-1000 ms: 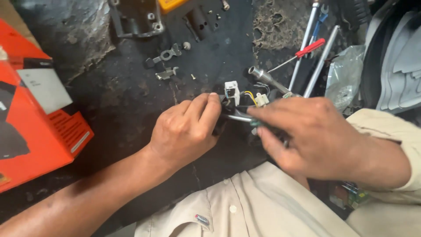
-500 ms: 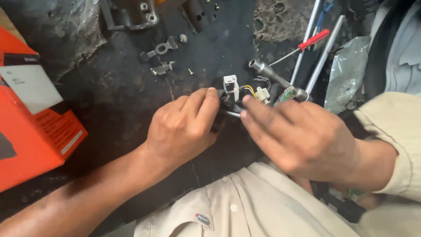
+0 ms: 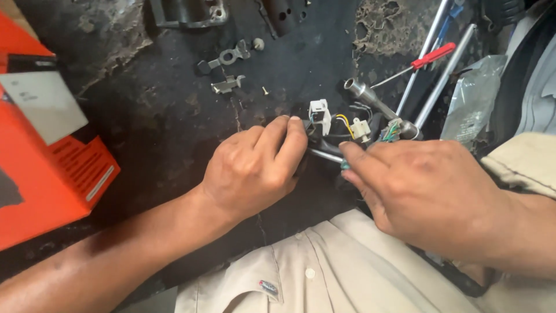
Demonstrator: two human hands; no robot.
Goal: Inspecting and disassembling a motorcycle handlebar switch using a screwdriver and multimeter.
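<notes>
My left hand (image 3: 255, 168) is closed around a small black part with coloured wires and white plastic connectors (image 3: 319, 113) sticking out past my fingertips. My right hand (image 3: 423, 191) grips a tool with a thin metal shaft (image 3: 324, 155) and a green handle end, its tip pressed into the part under my left fingers. Both hands meet over a dark, greasy work surface (image 3: 174, 127). The body of the black part is mostly hidden by my fingers.
An orange cardboard box (image 3: 40, 156) lies at the left. Small metal brackets and screws (image 3: 229, 69) sit further back. A socket wrench (image 3: 370, 101), a red-handled screwdriver (image 3: 428, 57), metal rods and a plastic bag (image 3: 472, 98) are at the right.
My right hand has shifted its grip on the tool and drawn slightly right; the shaft now shows between my hands. The left hand stays on the part.
</notes>
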